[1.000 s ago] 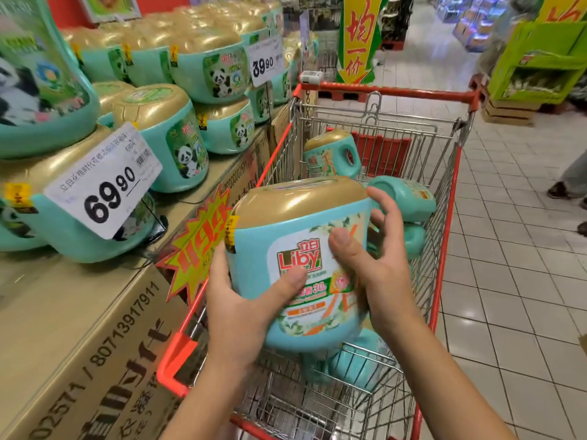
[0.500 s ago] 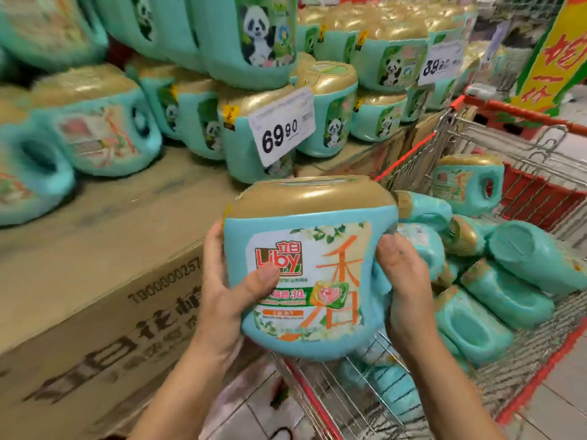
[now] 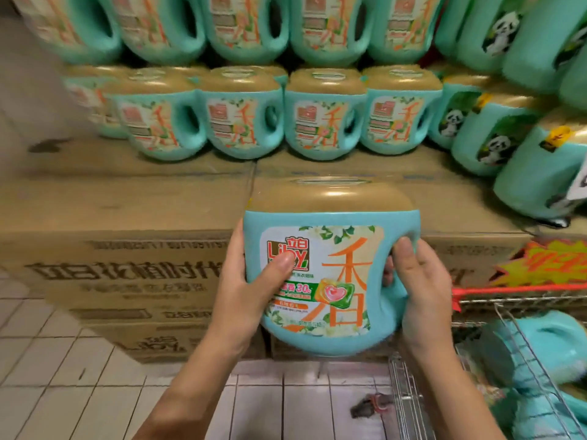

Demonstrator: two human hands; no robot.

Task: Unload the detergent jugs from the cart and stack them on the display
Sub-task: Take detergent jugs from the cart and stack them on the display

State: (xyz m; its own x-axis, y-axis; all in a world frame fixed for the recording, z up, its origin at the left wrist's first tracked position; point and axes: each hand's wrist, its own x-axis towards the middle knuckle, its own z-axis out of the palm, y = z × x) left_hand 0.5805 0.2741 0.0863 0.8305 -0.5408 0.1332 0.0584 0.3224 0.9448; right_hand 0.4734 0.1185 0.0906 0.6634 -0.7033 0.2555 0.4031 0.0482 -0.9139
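Note:
I hold a teal detergent jug [image 3: 333, 306] with a gold cap upright in front of the display. My left hand [image 3: 244, 290] grips its left side, thumb across the label. My right hand [image 3: 422, 287] is wrapped round the handle on its right side. The display is a base of cardboard boxes [image 3: 127, 265] carrying rows of matching jugs [image 3: 241, 122], with a second tier stacked above them [image 3: 247, 27]. The cart [image 3: 482, 312] sits at the lower right, with more teal jugs [image 3: 546, 354] lying inside.
Jugs with panda labels [image 3: 495, 144] crowd the right end of the display. A bare strip of box top [image 3: 127, 192] runs in front of the lower row. An orange starburst sign [image 3: 549, 262] hangs by the cart's red rim. White tiled floor [image 3: 63, 376] lies below.
The jug came out of the cart and swung left with both hands, and it now faces the flower-label rows. The cart has slid to the right edge of view.

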